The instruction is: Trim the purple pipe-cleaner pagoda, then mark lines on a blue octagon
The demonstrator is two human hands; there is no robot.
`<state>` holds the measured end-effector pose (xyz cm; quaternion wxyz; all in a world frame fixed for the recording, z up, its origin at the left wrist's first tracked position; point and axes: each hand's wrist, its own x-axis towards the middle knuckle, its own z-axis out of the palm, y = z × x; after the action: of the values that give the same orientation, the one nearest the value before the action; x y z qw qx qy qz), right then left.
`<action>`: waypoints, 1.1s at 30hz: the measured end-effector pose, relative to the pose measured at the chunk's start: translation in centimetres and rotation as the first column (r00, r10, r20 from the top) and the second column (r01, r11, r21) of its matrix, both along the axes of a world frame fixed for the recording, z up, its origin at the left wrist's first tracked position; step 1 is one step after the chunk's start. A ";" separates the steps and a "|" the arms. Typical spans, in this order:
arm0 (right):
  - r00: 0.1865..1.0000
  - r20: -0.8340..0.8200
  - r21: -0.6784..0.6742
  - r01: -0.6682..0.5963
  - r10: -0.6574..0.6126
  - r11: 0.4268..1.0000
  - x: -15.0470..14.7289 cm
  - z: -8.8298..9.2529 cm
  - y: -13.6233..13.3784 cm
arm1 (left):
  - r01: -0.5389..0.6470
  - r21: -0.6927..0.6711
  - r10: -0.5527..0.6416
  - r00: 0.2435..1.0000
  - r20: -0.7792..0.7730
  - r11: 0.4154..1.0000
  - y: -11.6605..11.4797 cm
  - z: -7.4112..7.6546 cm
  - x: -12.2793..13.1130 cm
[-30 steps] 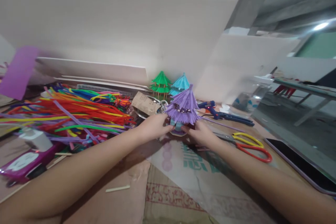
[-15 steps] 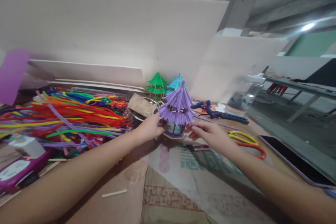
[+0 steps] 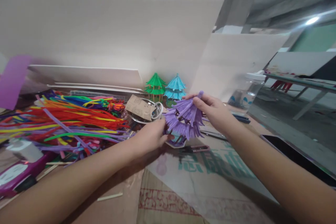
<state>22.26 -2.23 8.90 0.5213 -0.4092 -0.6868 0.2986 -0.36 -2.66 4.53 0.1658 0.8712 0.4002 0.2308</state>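
Head view: both arms outstretched, left hand (image 3: pixel 151 135) and right hand (image 3: pixel 212 109) each grip the tilted purple pagoda (image 3: pixel 185 120).

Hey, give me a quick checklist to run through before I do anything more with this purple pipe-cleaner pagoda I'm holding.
1. Left hand grips the purple pagoda near its base: ok.
2. Right hand pinches its tip: ok.
3. Pagoda upright: not ok, its tip leans right.
4. Green pagoda and blue pagoda stand behind it, apart from it: ok.
5. All roof strands attached: cannot tell, too blurred.
6. Bare cardboard in front of it: ok.
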 end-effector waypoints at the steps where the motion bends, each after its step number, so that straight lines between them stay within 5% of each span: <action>1: 0.998 -0.067 0.002 -0.006 0.006 1.000 -0.2 -0.3 0.4 | -0.011 0.009 0.011 0.998 -0.058 1.000 0.2 0.5 -0.4; 5: 0.966 -0.257 -0.039 -0.037 0.025 0.999 -0.1 -0.3 2.0 | -0.166 0.245 0.230 0.937 -0.263 0.955 1.5 4.2 -3.2; 8: 0.956 -0.292 -0.015 -0.026 0.020 1.000 0.5 1.2 2.7 | -0.269 0.356 0.419 0.779 -0.466 0.895 2.7 6.1 -5.6; 11: 0.939 -0.343 0.043 0.023 -0.007 0.999 1.1 2.5 2.6 | -0.277 0.336 0.433 0.656 -0.618 0.900 4.0 6.0 -7.0; 18: 0.947 -0.317 0.072 0.081 -0.055 0.994 2.6 2.9 2.0 | -0.364 0.386 0.530 0.563 -0.634 0.848 5.2 5.1 -7.3; 25: 0.931 -0.344 0.073 0.158 -0.124 0.985 3.6 3.5 1.1 | -0.403 0.557 0.663 0.626 -0.410 0.726 4.0 6.6 -7.4; 30: 0.929 -0.347 0.111 0.178 -0.130 0.978 3.9 3.8 0.6 | -0.319 0.412 0.509 0.682 -0.525 0.853 4.7 4.9 -6.6; 33: 0.937 -0.329 0.092 0.155 -0.117 0.984 3.7 3.7 0.7 | -0.337 0.353 0.485 0.688 -0.540 0.873 4.3 4.7 -6.2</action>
<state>25.97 -1.52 12.61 0.6687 -0.3704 -0.5788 0.2840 -6.52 1.69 9.21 -0.1296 0.7977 0.5888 0.0109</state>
